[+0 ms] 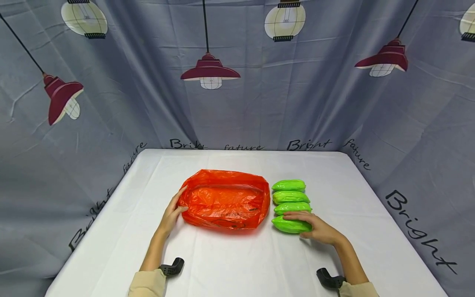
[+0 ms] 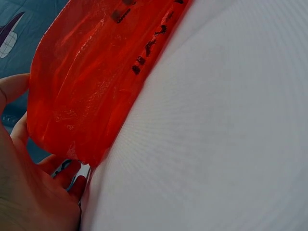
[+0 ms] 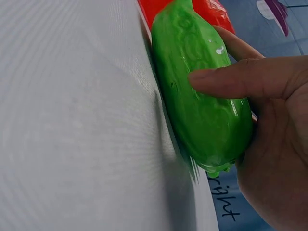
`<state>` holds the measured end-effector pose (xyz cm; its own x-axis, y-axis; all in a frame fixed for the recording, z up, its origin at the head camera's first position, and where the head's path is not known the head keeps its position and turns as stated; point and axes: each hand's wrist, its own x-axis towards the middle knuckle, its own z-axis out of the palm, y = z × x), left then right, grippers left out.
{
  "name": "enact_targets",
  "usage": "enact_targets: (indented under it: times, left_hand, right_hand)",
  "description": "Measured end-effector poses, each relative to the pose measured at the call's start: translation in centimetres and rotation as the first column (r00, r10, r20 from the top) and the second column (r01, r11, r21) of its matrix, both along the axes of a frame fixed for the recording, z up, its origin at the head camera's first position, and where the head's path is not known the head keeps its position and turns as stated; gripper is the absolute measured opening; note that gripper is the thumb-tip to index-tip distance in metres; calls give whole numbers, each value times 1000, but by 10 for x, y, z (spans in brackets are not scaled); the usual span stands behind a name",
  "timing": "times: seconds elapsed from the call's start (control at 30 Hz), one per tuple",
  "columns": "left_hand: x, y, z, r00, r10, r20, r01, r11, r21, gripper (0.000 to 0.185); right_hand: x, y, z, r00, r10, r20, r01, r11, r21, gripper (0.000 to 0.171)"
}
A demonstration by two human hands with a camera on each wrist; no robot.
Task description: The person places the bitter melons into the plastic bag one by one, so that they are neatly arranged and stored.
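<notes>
From the head view, the right hand grasps the nearest of four green gourds, lined up toward the table's far edge, just right of one orange bag. The left hand touches the bag's left rim. Left wrist view: fingers lie loosely against the plastic, not clenched. Right wrist view: thumb and fingers wrap the gourd, which rests on the table.

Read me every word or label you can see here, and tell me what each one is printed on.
"Bright" on the grey backdrop curtain, repeated several times.
"fature", as spelled, on the same curtain beside it.
Black print on the orange plastic bag: too blurred to read.
Green gourds and white tablecloth: no text.
</notes>
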<state>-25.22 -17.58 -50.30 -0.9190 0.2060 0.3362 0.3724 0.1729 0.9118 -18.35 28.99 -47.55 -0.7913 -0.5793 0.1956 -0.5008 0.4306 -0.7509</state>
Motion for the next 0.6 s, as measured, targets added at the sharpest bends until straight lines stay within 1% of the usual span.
enact_targets:
  times: [0.3, 0.6]
  left_hand:
    - [0, 0, -1, 1000, -1, 6, 1, 1000, 0, 59]
    - [1, -1, 1, 1000, 0, 24, -1, 1000, 2, 57]
  right_hand:
    - [1, -1, 0, 1000, -3, -23, 3, 1000, 11, 66]
    - [-1, -1, 0, 1000, -13, -25, 13, 1000, 22, 66]
